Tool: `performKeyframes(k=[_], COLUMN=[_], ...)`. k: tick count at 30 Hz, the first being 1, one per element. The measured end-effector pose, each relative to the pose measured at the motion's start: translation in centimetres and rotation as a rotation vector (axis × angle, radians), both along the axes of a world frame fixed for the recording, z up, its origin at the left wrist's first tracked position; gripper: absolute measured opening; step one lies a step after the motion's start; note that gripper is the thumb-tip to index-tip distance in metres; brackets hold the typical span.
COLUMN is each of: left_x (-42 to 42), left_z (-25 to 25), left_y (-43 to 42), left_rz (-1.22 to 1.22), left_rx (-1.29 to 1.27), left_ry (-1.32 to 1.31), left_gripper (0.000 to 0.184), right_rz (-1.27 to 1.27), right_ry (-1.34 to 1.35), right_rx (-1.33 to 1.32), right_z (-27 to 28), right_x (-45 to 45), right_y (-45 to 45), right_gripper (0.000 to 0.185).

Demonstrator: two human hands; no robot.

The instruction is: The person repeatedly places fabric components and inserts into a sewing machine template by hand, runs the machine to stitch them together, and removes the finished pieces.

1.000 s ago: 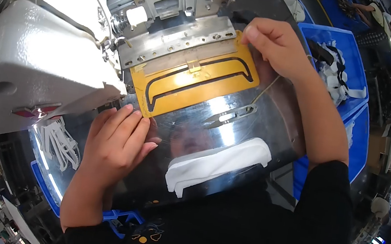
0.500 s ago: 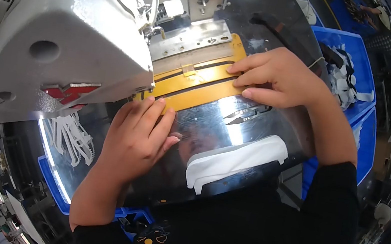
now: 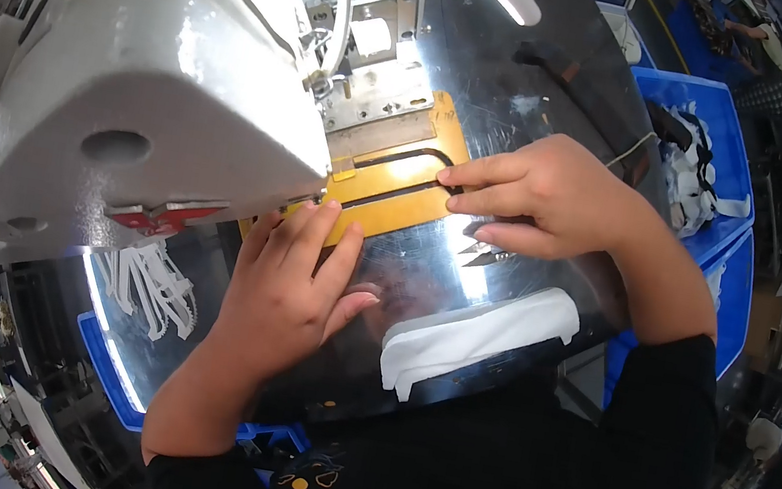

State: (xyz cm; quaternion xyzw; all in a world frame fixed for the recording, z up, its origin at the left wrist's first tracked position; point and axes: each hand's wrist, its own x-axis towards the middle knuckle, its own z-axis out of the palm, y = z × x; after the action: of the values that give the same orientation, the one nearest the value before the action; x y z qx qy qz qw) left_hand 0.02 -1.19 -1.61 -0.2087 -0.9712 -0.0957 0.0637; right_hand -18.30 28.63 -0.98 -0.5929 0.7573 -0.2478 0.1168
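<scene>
A yellow slotted sewing template plate lies on the dark shiny table beneath the head of a grey-white sewing machine. A metal clamp bears on its far edge. My left hand rests its fingertips on the near left edge of the plate, fingers spread and thumb apart. At the right end, my right hand touches the plate with outstretched fingertips. A pair of thread snips lies below my right hand, partly covered by it. The left end of the plate is hidden by the machine head.
Folded white fabric lies near the table's front edge. White strips hang together at the left. Blue bins with white and black pieces stand at the right. A black bar-shaped thing lies on the table's far right.
The plate and clamp have shifted left and toward me relative to the machine head. Both hands have moved slightly with the plate, still touching it. The view has shifted a little.
</scene>
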Motion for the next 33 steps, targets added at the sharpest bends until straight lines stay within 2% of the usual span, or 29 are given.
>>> performKeyframes(k=[20, 29, 33], left_x=[0.11, -0.33, -0.54], left_z=[-0.20, -0.17, -0.33], left_y=[0.42, 0.89, 0.94], left_rz=[0.003, -0.024, -0.073], left_rx=[-0.040, -0.044, -0.039], left_ry=[-0.073, -0.103, -0.120], left_gripper=[0.085, 0.088, 0.084], right_rz=[-0.009, -0.023, -0.035], right_ry=[0.051, 0.060, 0.068], right_rx=[-0.013, 0.048, 0.070], right_z=[-0.05, 0.34, 0.32], right_x=[0.54, 0.72, 0.81], right_y=[-0.35, -0.43, -0.51], right_gripper=[0.028, 0.029, 0.029])
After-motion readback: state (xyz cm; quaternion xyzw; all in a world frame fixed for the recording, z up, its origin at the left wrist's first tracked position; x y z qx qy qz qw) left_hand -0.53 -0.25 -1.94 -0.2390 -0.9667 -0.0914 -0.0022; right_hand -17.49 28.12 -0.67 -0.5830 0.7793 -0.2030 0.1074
